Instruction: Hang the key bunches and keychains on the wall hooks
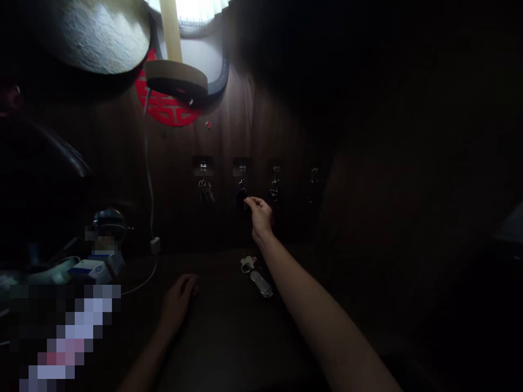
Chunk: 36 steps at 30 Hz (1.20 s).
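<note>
My right hand (261, 215) reaches to the wall, thumb and fingertips pinched at the edge of a dark key fob (242, 197). It hangs by a metal ring from the second hook (242, 169) from the left; its details are lost in the dark. My left hand (180, 296) lies on the dark tabletop (216, 337), fingers loosely bent and holding nothing that I can see. Below my right hand, on the table, lies a silver key fob (261, 284) with a ring and a pale charm (248, 263).
A bunch of keys (206, 190) hangs on the leftmost hook, and more hooks continue to the right. Above stands a lit lamp's round base (176, 76), in front of a red paper cutout (171, 111). A white cable (149, 163) runs down. Small boxes (92, 268) sit at left.
</note>
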Each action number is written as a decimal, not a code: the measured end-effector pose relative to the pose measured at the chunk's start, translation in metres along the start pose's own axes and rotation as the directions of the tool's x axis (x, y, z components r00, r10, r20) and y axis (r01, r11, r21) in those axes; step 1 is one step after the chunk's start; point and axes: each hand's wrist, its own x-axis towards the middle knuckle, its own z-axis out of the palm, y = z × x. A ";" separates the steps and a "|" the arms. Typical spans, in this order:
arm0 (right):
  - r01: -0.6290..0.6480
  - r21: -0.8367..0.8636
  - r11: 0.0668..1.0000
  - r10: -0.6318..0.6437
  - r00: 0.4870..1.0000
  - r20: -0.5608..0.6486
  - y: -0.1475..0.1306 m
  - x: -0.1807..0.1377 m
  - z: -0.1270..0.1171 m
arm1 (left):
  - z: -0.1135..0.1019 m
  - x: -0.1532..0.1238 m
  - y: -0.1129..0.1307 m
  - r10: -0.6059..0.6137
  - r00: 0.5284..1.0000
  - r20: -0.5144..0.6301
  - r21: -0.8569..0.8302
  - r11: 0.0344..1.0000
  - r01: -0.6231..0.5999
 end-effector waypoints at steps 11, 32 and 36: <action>0.039 -0.108 0.993 -0.050 0.994 -0.097 -0.008 0.031 0.032 | 0.001 0.002 0.002 0.026 1.000 -0.004 0.013 1.000 -0.026; -0.121 -0.208 0.971 0.123 0.992 -0.005 0.028 -0.012 -0.021 | 0.000 0.002 -0.001 -0.011 1.000 0.011 0.025 1.000 0.011; -0.137 -0.230 0.964 0.147 0.989 0.023 0.039 -0.026 -0.044 | 0.000 0.000 0.002 0.008 1.000 -0.009 0.040 0.999 -0.007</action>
